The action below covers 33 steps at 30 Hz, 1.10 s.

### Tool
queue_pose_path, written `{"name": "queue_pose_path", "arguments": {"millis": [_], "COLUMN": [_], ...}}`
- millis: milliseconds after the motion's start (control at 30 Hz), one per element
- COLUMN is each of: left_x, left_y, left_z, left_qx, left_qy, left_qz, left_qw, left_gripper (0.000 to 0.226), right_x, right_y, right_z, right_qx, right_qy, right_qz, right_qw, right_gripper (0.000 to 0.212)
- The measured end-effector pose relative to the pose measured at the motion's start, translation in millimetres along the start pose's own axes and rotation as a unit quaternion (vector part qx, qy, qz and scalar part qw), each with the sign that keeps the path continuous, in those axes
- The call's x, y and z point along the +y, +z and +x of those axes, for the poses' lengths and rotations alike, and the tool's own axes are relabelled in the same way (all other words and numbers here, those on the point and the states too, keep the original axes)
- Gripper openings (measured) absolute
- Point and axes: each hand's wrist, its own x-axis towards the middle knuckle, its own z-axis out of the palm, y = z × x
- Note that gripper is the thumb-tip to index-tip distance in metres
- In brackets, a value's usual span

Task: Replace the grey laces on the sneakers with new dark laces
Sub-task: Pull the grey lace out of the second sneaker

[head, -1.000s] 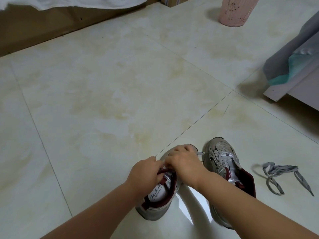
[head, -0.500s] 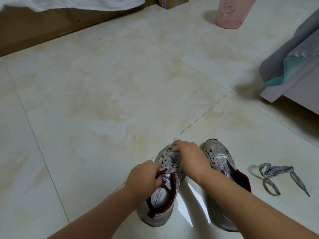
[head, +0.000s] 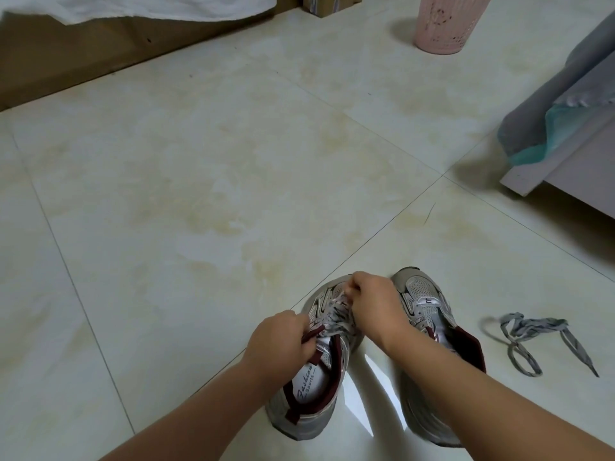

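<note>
Here, on a pale tiled floor [head: 199,194], the left hand [head: 278,339] grips the left sneaker's [head: 319,387] maroon tongue while the right hand [head: 374,306] pinches its grey lace [head: 332,316]. At three o'clock sits the unlaced second sneaker [head: 429,314], then a loose grey lace [head: 529,331].

Printed in dark script on the white insole [head: 304,384] of the left sneaker [head: 309,404], just below the left hand [head: 278,341]: "Fashion", with "Sports" in smaller letters beneath. Stamped on the tongue tab of the right sneaker [head: 429,331], just right of the right hand [head: 376,304]: a small mark, too blurred to read.
</note>
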Motion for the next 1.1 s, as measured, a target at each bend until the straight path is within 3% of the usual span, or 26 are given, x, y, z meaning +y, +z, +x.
{"name": "queue_pose_path", "arguments": {"millis": [67, 167, 267, 367, 433, 533, 633, 767, 867, 967, 1033, 1100], "left_x": [0.9, 2.3, 3.3, 5.3, 5.5, 2.5, 0.8, 2.1, 5.3, 8.1, 8.0, 6.8], "left_y": [0.1, -0.4, -1.5, -2.0, -1.7, 0.2, 1.7, 1.9, 3.6, 4.3, 4.2, 4.3], "left_z": [0.1, 0.7, -0.1, -0.6, -0.6, -0.7, -2.2, -6.4, -4.8, -2.1, -1.8, -2.0], "left_qx": [0.002, 0.006, 0.01, 0.006, 0.003, -0.001, -0.004, 0.034, 0.042, 0.043, 0.036, 0.035], "left_qy": [-0.001, -0.001, 0.001, 0.004, 0.008, 0.011, 0.013, 0.022, 0.029, 0.035, 0.027, 0.01], "left_qz": [0.001, 0.004, 0.015, 0.012, 0.012, 0.009, 0.008, -0.018, -0.043, -0.033, -0.048, -0.075], "left_qw": [1.0, 1.0, 1.0, 1.0, 1.0, 1.0, 1.0, 0.999, 0.998, 0.998, 0.998, 0.997], "left_gripper": [0.019, 0.02, 0.02, 0.019, 0.018, 0.019, 0.02, 0.026, 0.031, 0.024, 0.02, 0.007], "right_x": [-1.3, -2.8, -4.8, -9.7, -13.4, -8.3, 0.9, 0.7, -5.0, -8.4, -7.6, -8.6], "right_y": [-0.9, 4.7, 11.6, 12.7, 11.3, 7.9, -2.6, -20.2, -21.0, -16.0, -8.1, 0.7], "right_z": [-5.6, -10.1, -9.1, -9.7, -8.3, -0.1, 8.4, -1.8, -14.7, -20.7, -18.7, -17.1], "right_qx": [-0.009, -0.041, -0.069, -0.12, -0.106, -0.029, 0.04, -0.076, -0.145, -0.11, -0.074, -0.1], "right_qy": [-0.036, -0.185, -0.281, -0.258, -0.211, -0.06, 0.013, -0.029, -0.037, -0.086, -0.168, -0.232], "right_qz": [-0.074, -0.156, -0.181, -0.228, -0.211, -0.053, 0.073, -0.058, -0.244, -0.32, -0.306, -0.274], "right_qw": [0.997, 0.97, 0.94, 0.931, 0.948, 0.996, 0.996, 0.995, 0.958, 0.937, 0.934, 0.928], "right_gripper": [0.025, 0.055, 0.033, 0.021, 0.018, 0.027, 0.02, 0.026, 0.019, 0.023, 0.029, 0.027]}}
